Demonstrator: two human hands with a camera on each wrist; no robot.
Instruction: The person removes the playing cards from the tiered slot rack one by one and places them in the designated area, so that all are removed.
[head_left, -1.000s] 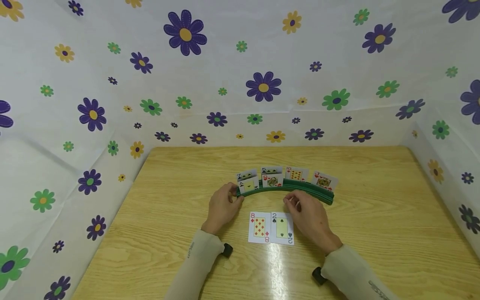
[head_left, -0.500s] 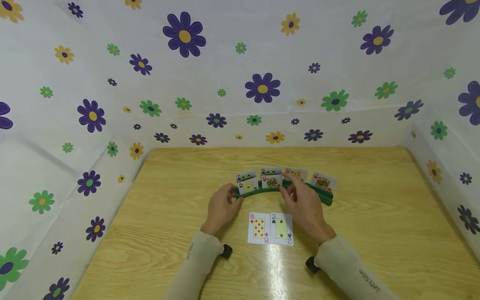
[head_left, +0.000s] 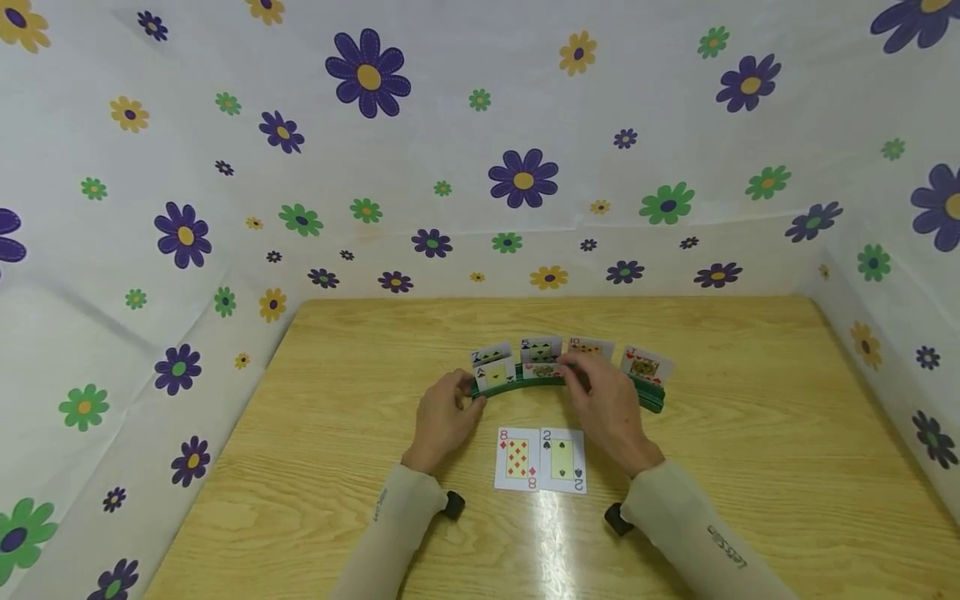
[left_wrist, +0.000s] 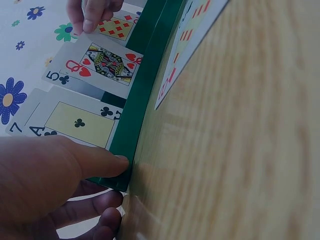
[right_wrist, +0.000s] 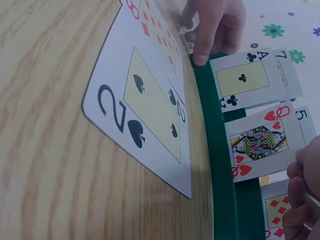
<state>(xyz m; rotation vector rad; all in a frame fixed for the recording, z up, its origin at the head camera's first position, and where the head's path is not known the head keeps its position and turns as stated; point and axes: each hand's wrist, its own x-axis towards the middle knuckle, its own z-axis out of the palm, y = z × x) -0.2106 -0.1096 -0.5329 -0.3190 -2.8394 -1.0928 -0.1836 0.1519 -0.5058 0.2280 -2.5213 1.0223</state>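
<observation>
My left hand (head_left: 444, 417) grips the left end of a curved green card holder (left_wrist: 145, 65), thumb along its front and fingers behind. With thumb and fingers my right hand (head_left: 606, 400) pinches the upper corner of the queen of hearts (left_wrist: 107, 65), which leans in the holder's front row. Just behind the queen stands the five of clubs (head_left: 534, 350). An ace of clubs (left_wrist: 75, 122) is in front of a black seven (head_left: 486, 355) at the left. Farther right are the ten of diamonds (head_left: 588, 342), partly covered by my right hand, and a red jack (head_left: 645, 364).
The eight of diamonds (head_left: 517, 458) and two of spades (head_left: 562, 461) lie face up side by side on the wooden table (head_left: 300, 467), in front of the holder. A flower-printed white sheet (head_left: 442, 133) closes off the back and sides.
My right hand has gone from in front of the holder up and left to the queen of hearts and taken its corner. The queen now tips forward, baring more of the five. My left hand stays put.
</observation>
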